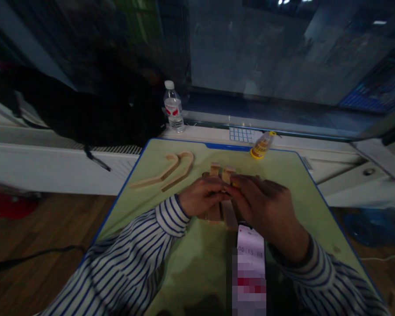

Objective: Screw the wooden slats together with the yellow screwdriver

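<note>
1. The left hand (199, 196) and right hand (266, 206) meet over the wooden pieces (230, 215), fingers bent inward and tips close together. What they pinch, if anything, is hidden; I cannot tell.
2. The wooden pieces lie mid-table under both hands, long flat bars below the fingers and blocky ends beyond them. To work well here, it would help to brace the wood with the left hand, keep right-hand pressure small and even, and leave the contact point in sight.
3. The wood is pale and looks smooth, with squared edges.
4. Left of the hands, two curved strips (178, 179) lie apart from the rest, straight at one end and hooked at the other.
5. Just nearer the wearer is a phone (250, 239), flat and glossy.
6. Beyond stands a small, translucent yellow-capped bottle (262, 145), on the pale green table (191, 272) with blue edging.
</note>
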`<state>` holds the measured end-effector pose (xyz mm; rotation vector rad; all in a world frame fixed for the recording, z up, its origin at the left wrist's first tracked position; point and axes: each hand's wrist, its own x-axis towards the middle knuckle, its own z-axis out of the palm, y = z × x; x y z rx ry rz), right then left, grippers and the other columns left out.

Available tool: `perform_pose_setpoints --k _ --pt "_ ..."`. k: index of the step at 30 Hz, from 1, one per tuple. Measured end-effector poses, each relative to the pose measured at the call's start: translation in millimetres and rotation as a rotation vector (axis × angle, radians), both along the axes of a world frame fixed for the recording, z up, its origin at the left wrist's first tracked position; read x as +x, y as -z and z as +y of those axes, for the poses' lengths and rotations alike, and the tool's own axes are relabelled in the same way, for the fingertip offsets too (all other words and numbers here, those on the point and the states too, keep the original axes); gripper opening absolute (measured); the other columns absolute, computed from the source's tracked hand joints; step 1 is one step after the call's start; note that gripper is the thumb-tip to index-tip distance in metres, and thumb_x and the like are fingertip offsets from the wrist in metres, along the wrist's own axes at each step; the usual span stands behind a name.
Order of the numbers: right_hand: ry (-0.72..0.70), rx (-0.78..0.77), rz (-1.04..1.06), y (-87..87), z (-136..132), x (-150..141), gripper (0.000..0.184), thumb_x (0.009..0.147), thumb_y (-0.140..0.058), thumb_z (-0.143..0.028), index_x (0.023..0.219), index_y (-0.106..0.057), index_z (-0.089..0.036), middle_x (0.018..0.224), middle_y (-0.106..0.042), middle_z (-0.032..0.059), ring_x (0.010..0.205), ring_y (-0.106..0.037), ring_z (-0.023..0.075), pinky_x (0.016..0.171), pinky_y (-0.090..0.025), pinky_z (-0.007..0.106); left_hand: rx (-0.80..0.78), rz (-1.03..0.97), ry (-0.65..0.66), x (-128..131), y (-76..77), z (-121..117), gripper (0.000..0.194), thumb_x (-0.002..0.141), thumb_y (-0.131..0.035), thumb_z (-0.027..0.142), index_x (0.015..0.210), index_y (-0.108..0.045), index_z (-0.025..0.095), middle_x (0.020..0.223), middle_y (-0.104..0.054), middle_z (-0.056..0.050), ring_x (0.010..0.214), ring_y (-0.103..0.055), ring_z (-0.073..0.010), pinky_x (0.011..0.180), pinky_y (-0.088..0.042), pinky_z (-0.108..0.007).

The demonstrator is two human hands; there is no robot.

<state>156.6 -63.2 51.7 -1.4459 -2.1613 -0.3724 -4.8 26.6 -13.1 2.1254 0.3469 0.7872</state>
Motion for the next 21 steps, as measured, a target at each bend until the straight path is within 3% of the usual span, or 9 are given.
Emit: perform_pose_setpoints --k 8,16,21 --pt "0.012 -0.122 -0.031 -5.8 4.9 2.1 0.027 0.093 -0.047 -0.036 0.103 -0.064 -0.018 0.095 -0.073 0.0063 0.073 -0.069 0.0193 0.062 -0.049 0.029 0.020 0.048 -0.196 -0.3 -6.5 -3.3 0.026 0.077 -0.068 0.037 0.095 -0.070 0.018 0.095 -0.070 -0.006 0.092 -0.063 -0.0206 0.090 -0.047 -0.035" --pt "-0.149 -0.329 0.043 -20.8 10.0 10.1 0.038 0.093 -0.047 -0.031 0.128 -0.048 -0.017 0.124 -0.062 0.0103 0.095 -0.067 0.0205 0.080 -0.054 0.035 -0.010 0.131 -0.180 -0.1 -9.4 -2.2 0.020 0.080 -0.065 0.033 0.091 -0.071 0.018 0.086 -0.070 -0.005 0.084 -0.062 -0.0188 0.082 -0.048 -0.032" --pt "-0.195 -0.357 0.006 -23.7 9.5 11.8 0.034 0.093 -0.044 -0.023 0.125 -0.052 -0.017 0.123 -0.062 0.0102 0.102 -0.065 0.0215 0.084 -0.054 0.037 -0.010 0.116 -0.174 0.2 -8.2 -2.0 0.022 0.081 -0.064 0.037 0.086 -0.072 0.017 0.089 -0.070 -0.005 0.086 -0.062 -0.0190 0.084 -0.047 -0.032"
